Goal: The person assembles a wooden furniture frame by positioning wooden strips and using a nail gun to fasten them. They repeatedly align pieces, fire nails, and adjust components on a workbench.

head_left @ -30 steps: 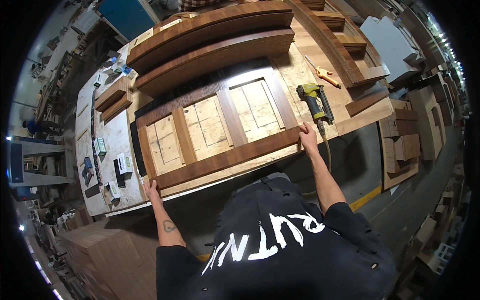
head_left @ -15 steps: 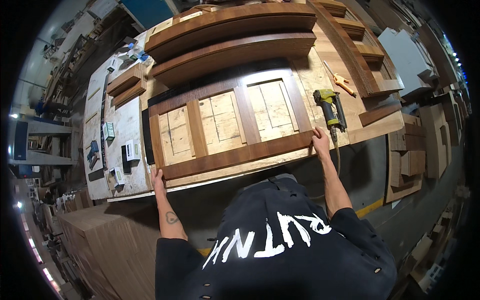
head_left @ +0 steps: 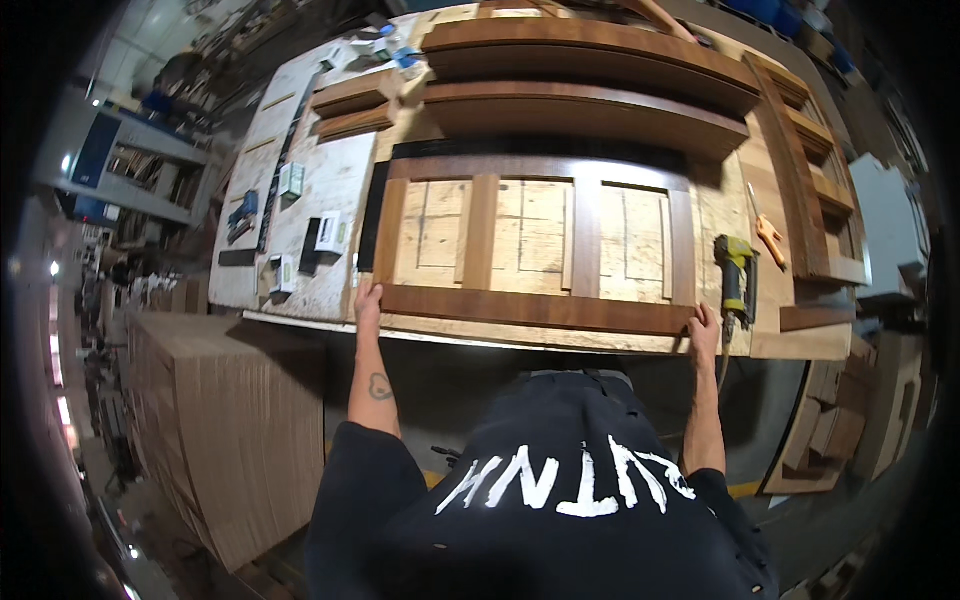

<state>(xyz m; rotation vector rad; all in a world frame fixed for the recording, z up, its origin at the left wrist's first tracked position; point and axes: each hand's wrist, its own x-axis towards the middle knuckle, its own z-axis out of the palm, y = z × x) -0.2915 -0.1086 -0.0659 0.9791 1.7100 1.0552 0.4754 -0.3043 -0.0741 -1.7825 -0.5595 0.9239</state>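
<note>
A brown wooden frame (head_left: 540,308) with three openings lies flat on the pale plywood worktop, which shows through between its uprights. My left hand (head_left: 369,300) grips its near left corner. At the near right corner, my right hand (head_left: 704,328) has its fingers curled over the end of the front rail. Black strips (head_left: 540,148) border the frame along its far side and left end. Just right of my right hand lies a green and black nail gun (head_left: 735,280), its hose running down past the table edge.
Long brown boards (head_left: 590,105) stand behind the frame. An orange-handled tool (head_left: 768,240) and a slatted wooden frame (head_left: 815,180) lie to the right. Small boxes (head_left: 331,234) and short wood pieces (head_left: 355,103) sit on the left. A stack of panels (head_left: 245,430) stands below the table's left end.
The view has turned, so the table and frame now appear more level and farther right. Both hands remain at the same near corners of the frame.
</note>
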